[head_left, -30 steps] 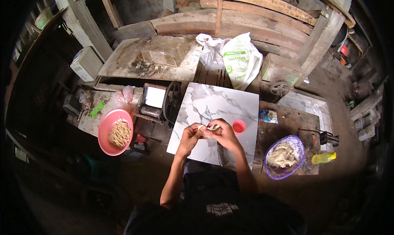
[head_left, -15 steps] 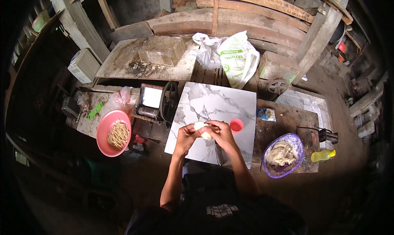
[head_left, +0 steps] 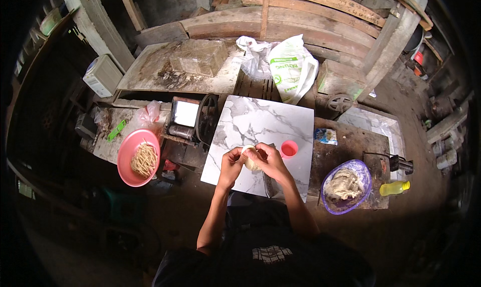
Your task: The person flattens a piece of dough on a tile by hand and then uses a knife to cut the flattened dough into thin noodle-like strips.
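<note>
Above the near half of the marbled tabletop (head_left: 270,119): pale piece (head_left: 252,165), hand-held.

Sticks (head_left: 144,161) are contained in a pink basin (head_left: 126,149) at the near edge of the left bench (head_left: 111,149). The pale piece is pinched narrowly between left hand (head_left: 231,162) and right hand (head_left: 270,162). A pink cup (head_left: 295,146) is set near the tabletop's right edge; dough (head_left: 345,184) is held in a purple basin (head_left: 338,213) at the right bench's (head_left: 350,144) near edge.

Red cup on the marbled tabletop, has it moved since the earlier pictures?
No. Against the marbled tabletop, the red cup keeps its place near the right edge; the whole view has shifted slightly.
</note>
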Demonstrator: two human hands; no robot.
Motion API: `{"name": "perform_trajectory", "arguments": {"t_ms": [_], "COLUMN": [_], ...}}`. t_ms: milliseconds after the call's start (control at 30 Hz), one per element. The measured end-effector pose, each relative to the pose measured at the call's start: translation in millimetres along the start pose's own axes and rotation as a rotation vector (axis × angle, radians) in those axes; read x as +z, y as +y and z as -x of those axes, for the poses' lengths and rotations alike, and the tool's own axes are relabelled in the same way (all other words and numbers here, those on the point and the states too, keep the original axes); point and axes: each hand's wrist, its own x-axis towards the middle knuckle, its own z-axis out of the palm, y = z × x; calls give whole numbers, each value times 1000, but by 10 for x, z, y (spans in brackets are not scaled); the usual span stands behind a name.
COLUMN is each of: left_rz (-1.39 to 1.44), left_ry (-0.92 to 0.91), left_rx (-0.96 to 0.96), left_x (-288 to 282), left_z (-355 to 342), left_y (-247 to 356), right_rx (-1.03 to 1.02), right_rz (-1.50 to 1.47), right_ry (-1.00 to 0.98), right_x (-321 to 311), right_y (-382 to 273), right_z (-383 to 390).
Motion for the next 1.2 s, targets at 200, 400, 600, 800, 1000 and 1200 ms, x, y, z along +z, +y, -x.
{"name": "perform_trajectory", "arguments": {"t_ms": [200,400,600,800,1000,1200], "left_rz": [-149,97,-10,-36,12,-91], "left_ry": [54,23,65,93,29,85], "left_rx": [33,-88,-40,-42,-39,40], "left_x": [7,75,10,88,115,70], "left_z": [-26,-1,22,-7,-12,-6], "left_y": [21,87,-81,-3,1,-47], "right_rx": [-50,-15,-75,-113,-106,-73], "right_rz": [-289,-404,-75,-267,-176,-126], "right_ry": [90,317,323,376,282,212], "right_x": [26,118,201,168,183,169], "right_y": [114,158,269,206,111,100], "right_z": [-6,-17,-15,14,35,77]}}
